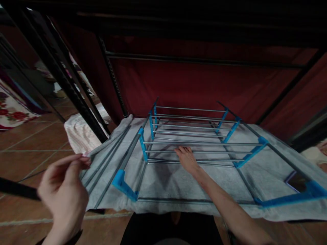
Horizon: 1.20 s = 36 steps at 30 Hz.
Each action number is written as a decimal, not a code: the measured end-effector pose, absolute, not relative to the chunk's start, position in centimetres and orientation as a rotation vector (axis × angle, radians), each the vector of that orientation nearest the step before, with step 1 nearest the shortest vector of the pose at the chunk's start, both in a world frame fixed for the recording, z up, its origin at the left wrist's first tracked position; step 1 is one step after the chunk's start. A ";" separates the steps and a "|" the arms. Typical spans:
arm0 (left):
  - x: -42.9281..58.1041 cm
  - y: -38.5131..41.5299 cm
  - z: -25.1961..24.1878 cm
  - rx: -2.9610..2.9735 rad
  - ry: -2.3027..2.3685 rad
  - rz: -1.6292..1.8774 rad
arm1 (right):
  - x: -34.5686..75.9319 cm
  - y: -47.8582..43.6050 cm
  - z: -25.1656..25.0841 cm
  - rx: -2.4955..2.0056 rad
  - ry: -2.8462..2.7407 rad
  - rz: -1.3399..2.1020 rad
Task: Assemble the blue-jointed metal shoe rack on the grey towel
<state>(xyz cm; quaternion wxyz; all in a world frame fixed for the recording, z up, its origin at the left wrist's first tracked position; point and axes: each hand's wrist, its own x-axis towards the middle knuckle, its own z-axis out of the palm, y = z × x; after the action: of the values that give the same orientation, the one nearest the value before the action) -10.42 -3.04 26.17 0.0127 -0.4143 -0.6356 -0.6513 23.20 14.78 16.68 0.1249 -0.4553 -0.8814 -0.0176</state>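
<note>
The left hand (65, 190) pinches the gray cloth's (178, 180) left edge in a narrow grip. The right hand (187, 159) lies flat and open, holding nothing, on the cloth among the rack's (194, 143) rods. The rack's long axis runs away from the person, nearer the right hand.

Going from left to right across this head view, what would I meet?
Floral rug → left hand pinching the grey fabric's edge → near-left blue connector → right hand on the metal rods → near-right blue connector.
</note>
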 end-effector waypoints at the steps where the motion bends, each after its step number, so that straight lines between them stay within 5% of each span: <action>1: -10.6 -0.9 25.7 -1.277 -2.043 -2.170 | 23.2 14.7 16.8 -1.348 -2.562 -0.034; 11: -8.5 11.2 15.4 -2.089 -2.229 -2.099 | 23.5 14.6 18.4 -1.445 -2.538 -0.024; 23: -5.5 14.0 17.3 -2.223 -2.073 -2.320 | 23.9 15.9 19.4 -1.459 -2.589 -0.003; 36: -5.7 13.7 17.5 -2.360 -2.089 -2.115 | 24.3 16.4 20.5 -1.275 -2.700 0.111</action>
<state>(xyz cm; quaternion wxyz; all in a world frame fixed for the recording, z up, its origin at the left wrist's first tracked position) -5.72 13.67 17.46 -0.3212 -0.5889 -0.5212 -0.5276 24.31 16.36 20.50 0.0765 -0.4255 -0.9010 0.0369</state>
